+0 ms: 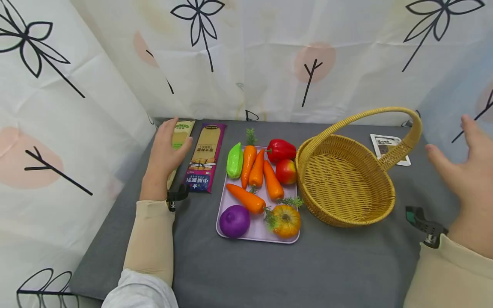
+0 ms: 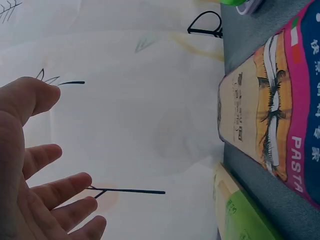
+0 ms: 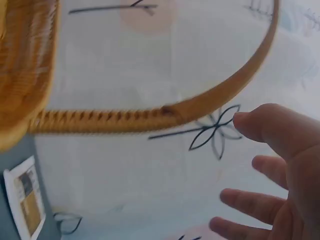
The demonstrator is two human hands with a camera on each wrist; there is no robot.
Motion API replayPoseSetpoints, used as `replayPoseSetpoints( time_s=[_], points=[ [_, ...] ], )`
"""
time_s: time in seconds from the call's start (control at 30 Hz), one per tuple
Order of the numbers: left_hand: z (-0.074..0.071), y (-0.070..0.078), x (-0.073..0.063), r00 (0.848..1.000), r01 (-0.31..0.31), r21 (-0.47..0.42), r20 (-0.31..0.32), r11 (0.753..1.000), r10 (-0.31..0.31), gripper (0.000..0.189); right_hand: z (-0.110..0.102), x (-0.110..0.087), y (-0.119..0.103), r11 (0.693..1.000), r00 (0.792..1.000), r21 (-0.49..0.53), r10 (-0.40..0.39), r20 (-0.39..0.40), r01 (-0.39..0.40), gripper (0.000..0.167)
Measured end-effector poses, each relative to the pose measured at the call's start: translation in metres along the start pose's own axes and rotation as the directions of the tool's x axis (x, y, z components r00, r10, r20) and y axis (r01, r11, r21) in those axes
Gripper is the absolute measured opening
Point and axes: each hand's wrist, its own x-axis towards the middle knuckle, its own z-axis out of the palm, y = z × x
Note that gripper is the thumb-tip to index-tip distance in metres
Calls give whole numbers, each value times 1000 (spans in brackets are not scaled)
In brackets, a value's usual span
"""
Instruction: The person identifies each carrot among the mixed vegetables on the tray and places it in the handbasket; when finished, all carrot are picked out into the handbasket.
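My left hand (image 1: 166, 149) hovers at the left, fingers loosely extended and holding nothing. Partly behind it lies a green and yellow packet (image 1: 182, 136), and just to its right a purple-edged pasta packet (image 1: 205, 156). Over at the far right, my right hand (image 1: 471, 171) is raised with its fingers spread and nothing in them. The wicker basket (image 1: 339, 184), with a tall arched handle (image 3: 100, 121), is the thing nearest that hand. In the right wrist view the thumb overlaps the backdrop close to the handle.
A pale purple tray (image 1: 258, 236) in the middle bears several orange carrots (image 1: 246, 199), a green vegetable (image 1: 234, 161), a red pepper (image 1: 281, 150), a red-yellow fruit (image 1: 286, 172), a purple round vegetable (image 1: 234, 221) and a small pumpkin (image 1: 286, 221). Behind the basket lies a white packet (image 1: 387, 147).
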Motion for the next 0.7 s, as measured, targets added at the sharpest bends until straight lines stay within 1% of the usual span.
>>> replayPoseSetpoints(
  time_s=[0.13, 0.23, 0.3, 0.37, 0.47, 0.53, 0.6, 0.7],
  points=[
    [-1, -1, -1, 995, -50, -18, -90, 999, 48, 68, -4, -8, -14, 994, 1000, 109, -1, -25, 3, 72],
    [-2, 0, 0, 989, -76, -24, -132, 997, 72, 64, -7, -15, -25, 980, 998, 193, -47, -51, 56, 66],
    [-3, 0, 1, 987, -84, -18, -139, 996, 80, 63, -9, -21, -32, 966, 994, 237, -88, -62, 100, 64],
    [-3, 1, 1, 987, -83, -10, -139, 996, 81, 61, -10, -26, -39, 955, 989, 257, -134, -62, 146, 63],
    [-2, 1, 0, 989, -68, -10, -136, 998, 66, 60, -12, -32, -49, 939, 982, 285, -181, -63, 191, 63],
    [-2, 2, -1, 988, -58, -18, -142, 998, 55, 59, -14, -36, -55, 922, 976, 322, -202, -78, 216, 63],
    [-2, 3, -2, 986, -61, -26, -157, 998, 56, 59, -16, -40, -60, 895, 969, 371, -227, -103, 249, 62],
    [-2, 4, -2, 977, -93, -30, -193, 995, 85, 58, -19, -45, -66, 840, 947, 437, -285, -151, 323, 59]
  ],
)
